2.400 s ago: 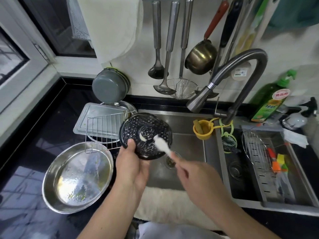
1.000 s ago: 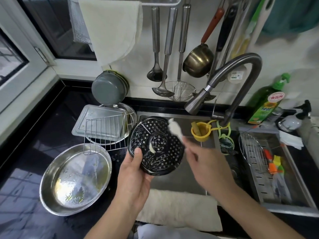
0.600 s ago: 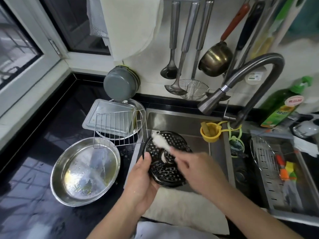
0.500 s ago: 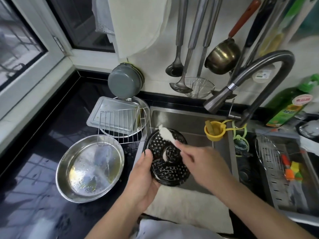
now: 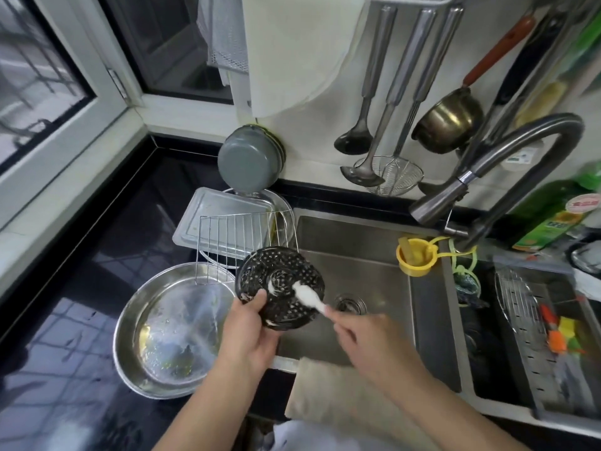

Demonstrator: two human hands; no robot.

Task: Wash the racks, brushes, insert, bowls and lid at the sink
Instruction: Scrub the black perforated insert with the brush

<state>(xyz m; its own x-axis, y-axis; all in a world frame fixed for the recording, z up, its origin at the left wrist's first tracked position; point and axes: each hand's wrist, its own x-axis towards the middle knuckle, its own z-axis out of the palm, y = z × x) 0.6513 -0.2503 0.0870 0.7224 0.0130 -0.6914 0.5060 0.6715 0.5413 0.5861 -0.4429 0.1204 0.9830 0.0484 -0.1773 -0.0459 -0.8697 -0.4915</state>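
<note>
The round black perforated insert (image 5: pixel 280 287) is gripped at its lower-left rim by the left hand (image 5: pixel 250 333), thumb over the front face, and is held tilted above the left edge of the stainless steel sink (image 5: pixel 354 232). The white-bristled brush (image 5: pixel 305 296) is pinched by its handle in the right hand (image 5: pixel 364 336), fingers curled round it, and its head is pressed against the insert's face just right of the raised centre hub.

Half a second ago the brush head was laid on the upper rim of the insert; it is now drawn down to the middle, and white suds are left smeared around the hub. The scrubbing of this face is judged to be under way, with rinsing not yet done, since no water is seen running from the curved grey faucet (image 5: pixel 497 164).

On the black glossy countertop (image 5: pixel 65 320) to the left, a wide shallow steel bowl (image 5: pixel 169 330) is set, wet inside, with a wire rack (image 5: pixel 234 239) standing behind it over a clear rectangular lid (image 5: pixel 208 216). A beige cloth (image 5: pixel 328 392) is draped over the sink's front edge. Ladles and a mesh skimmer (image 5: pixel 390 177) are hung on the wall beside a window.
</note>
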